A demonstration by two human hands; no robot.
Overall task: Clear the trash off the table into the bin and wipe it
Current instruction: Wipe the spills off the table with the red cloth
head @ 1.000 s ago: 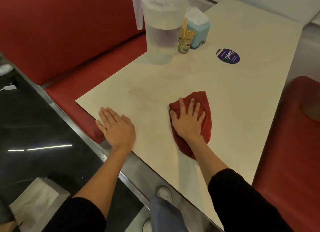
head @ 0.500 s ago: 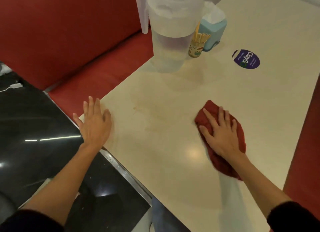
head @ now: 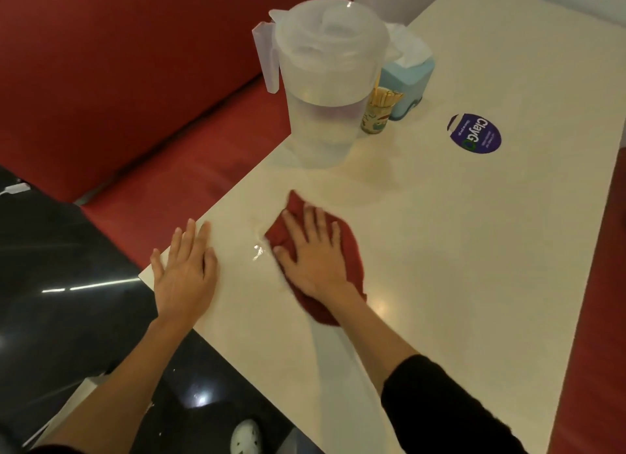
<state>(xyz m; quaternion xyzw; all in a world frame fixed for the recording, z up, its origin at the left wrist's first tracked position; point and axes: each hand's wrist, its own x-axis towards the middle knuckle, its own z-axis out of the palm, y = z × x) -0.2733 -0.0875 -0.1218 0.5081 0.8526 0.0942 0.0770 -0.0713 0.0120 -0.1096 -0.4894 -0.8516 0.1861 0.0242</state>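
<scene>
A red cloth [head: 349, 250] lies flat on the cream table [head: 457, 250], near its left edge. My right hand [head: 313, 253] presses on the cloth with straight, spread fingers. A small wet glint shows on the table just left of the cloth. My left hand [head: 184, 270] rests flat on the table's near left corner, fingers straight, holding nothing. No trash shows on the table, and no bin is in view.
A lidded clear plastic water jug [head: 327, 80] stands at the table's left edge beyond the cloth. Behind it are a toothpick holder [head: 377, 114] and a blue tissue box [head: 406, 77]. A purple round sticker [head: 474, 133] lies on the table. Red bench seats [head: 169, 182] flank both sides.
My right hand first slid the cloth right, then back left and farther up the table toward the jug. My left hand stayed flat at the table's near left corner.
</scene>
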